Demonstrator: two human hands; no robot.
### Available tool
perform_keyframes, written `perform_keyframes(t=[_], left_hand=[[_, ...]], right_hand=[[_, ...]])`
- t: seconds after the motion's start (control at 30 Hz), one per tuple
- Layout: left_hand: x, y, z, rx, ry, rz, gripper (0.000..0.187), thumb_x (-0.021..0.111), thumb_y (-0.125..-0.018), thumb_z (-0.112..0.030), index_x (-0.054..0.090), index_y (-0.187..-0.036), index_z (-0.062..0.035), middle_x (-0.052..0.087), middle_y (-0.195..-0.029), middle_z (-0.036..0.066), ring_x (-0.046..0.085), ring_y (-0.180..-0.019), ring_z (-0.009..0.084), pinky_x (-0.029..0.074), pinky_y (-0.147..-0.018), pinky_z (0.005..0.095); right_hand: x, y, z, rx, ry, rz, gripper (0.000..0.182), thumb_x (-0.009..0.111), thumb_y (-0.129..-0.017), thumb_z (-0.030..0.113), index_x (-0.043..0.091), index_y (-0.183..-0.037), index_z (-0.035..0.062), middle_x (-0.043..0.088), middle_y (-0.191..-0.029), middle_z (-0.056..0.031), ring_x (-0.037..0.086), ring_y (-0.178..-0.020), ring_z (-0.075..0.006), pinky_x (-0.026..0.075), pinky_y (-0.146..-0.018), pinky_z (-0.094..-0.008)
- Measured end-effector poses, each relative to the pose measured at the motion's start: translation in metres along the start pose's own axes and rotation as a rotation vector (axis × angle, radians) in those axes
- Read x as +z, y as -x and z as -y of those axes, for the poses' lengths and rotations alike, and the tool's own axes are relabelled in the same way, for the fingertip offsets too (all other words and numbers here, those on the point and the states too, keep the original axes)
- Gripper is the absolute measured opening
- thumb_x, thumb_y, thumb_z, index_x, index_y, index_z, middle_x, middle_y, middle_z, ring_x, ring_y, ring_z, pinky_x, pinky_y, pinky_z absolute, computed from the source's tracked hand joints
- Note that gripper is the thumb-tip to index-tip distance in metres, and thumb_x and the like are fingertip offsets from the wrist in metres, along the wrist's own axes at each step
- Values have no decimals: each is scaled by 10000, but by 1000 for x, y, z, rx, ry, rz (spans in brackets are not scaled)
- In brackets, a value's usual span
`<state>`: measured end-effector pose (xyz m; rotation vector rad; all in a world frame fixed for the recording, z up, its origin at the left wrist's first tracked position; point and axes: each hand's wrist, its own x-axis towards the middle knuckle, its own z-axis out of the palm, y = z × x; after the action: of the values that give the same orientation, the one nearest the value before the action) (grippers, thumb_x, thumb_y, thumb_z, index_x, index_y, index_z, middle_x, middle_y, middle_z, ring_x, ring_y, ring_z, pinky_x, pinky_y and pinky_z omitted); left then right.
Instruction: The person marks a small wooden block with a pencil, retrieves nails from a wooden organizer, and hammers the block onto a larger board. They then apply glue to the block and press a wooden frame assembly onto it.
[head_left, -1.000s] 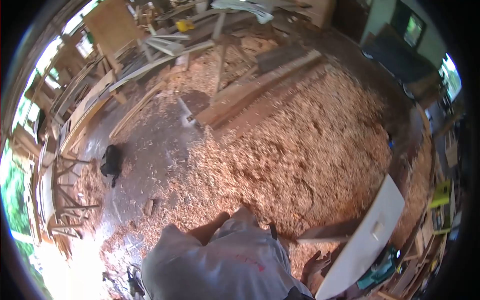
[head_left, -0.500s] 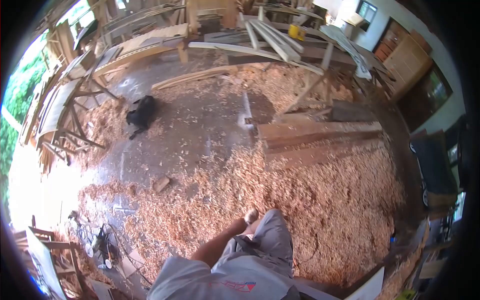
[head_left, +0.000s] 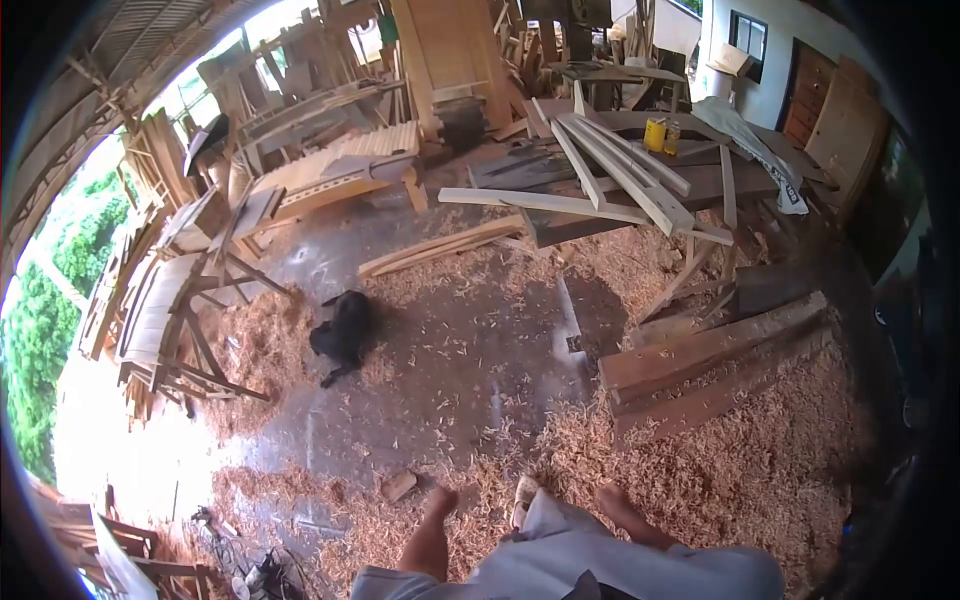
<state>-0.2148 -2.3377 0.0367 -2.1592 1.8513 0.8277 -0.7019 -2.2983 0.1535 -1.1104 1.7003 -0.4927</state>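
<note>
My left hand (head_left: 439,502) hangs low in front of my body, over the shavings and left of my foot (head_left: 525,493). A small wood offcut (head_left: 399,487) lies on the floor close beyond it. My right hand (head_left: 613,500) is on the other side of my grey trousers (head_left: 553,519), above the thick wood shavings (head_left: 720,450). Nothing can be seen held in either hand, but both are small and foreshortened, and their fingers cannot be made out.
A black dog (head_left: 342,334) lies on the floor ahead. Reddish planks (head_left: 710,352) rest on the right. Farther off, pale beams (head_left: 630,165) and a yellow container (head_left: 655,134) are on a worktable. Cables and tools (head_left: 262,577) lie at lower left; a slatted bench (head_left: 335,172) stands behind.
The view has tilted up and shifted left, so more of the workshop's back shows. My left arm, earlier reaching across toward my knee, now hangs at the left. My right hand has come into view.
</note>
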Motion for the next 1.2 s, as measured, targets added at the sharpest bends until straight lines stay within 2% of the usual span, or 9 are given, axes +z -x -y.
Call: perform_keyframes(t=[0.07, 0.33, 0.6, 0.63, 0.67, 0.7, 0.77, 0.9, 1.2], left_hand=[[-110, 93, -20, -205, 134, 127, 318, 567, -835, -243, 719, -986, -8, 686, -1045, 243, 663, -993, 399, 524, -857, 477], [-6, 122, 71, 68, -368, 427, 201, 645, -837, -318, 759, -893, -162, 740, -938, 99, 713, -890, 279, 548, -725, 449], [-87, -169, 76, 223, -290, 185, 206, 696, -799, -313, 731, -821, -111, 725, -872, 90, 698, -775, 296, 533, -603, 463], [-121, -221, 66, 426, -522, -18, 210, 702, -794, -312, 727, -812, -104, 723, -864, 89, 696, -761, 298, 531, -588, 464], [-167, -278, 65, 92, 130, -256, 191, 679, -819, -272, 706, -763, -91, 700, -798, 129, 680, -691, 309, 529, -578, 460], [-211, -344, 65, 502, -32, -550, 249, 638, -848, -267, 680, -734, -50, 676, -721, 157, 661, -652, 318, 508, -560, 459], [-411, -350, -53, 21, 936, -522, 264, 579, -885, -185, 620, -719, 17, 601, -594, 136, 614, -587, 206, 456, -510, 370], [-602, -373, -172, 380, 1101, -676, 267, 551, -994, -238, 624, -877, -9, 525, -672, -3, 495, -610, 82, 422, -570, 274], [-637, -466, -440, 624, 1366, -139, 397, 611, -951, -377, 652, -1130, -25, 624, -939, 38, 586, -863, 153, 475, -768, 312]], right_hand=[[8, -24, 111, -280, -119, 238, 277, 608, -958, 295, 589, -983, 20, 636, -768, -43, 632, -745, -148, 508, -646, -296], [-1, -147, 234, -328, 282, 204, 370, 667, -908, 358, 632, -1060, 22, 707, -944, -148, 693, -922, -220, 536, -800, -342], [-51, -225, 266, -133, 359, -195, 331, 686, -875, 300, 617, -1008, 5, 682, -852, -146, 663, -787, -270, 523, -722, -379], [-52, -234, 260, -240, 240, -265, 333, 678, -888, 302, 605, -1051, 21, 666, -879, -122, 646, -811, -233, 522, -724, -366], [-59, -253, 264, -361, 125, -342, 337, 671, -901, 304, 593, -1093, 38, 650, -906, -99, 630, -835, -196, 520, -725, -353], [-81, -231, 324, -159, 217, -364, 390, 680, -901, 270, 553, -1193, 45, 615, -970, -95, 603, -864, -188, 515, -726, -337], [-114, -222, 365, -96, 212, -583, 461, 677, -906, 255, 506, -1276, 39, 602, -1005, -96, 592, -879, -186, 519, -735, -331], [-199, -210, 401, -164, 61, -893, 620, 717, -856, 221, 412, -1366, 44, 495, -1249, -182, 536, -1090, -293, 514, -861, -412], [-337, -271, 473, -110, 844, -945, 1015, 829, -688, 392, 262, -1449, 31, 299, -1435, -250, 337, -1312, -460, 302, -1101, -536]])
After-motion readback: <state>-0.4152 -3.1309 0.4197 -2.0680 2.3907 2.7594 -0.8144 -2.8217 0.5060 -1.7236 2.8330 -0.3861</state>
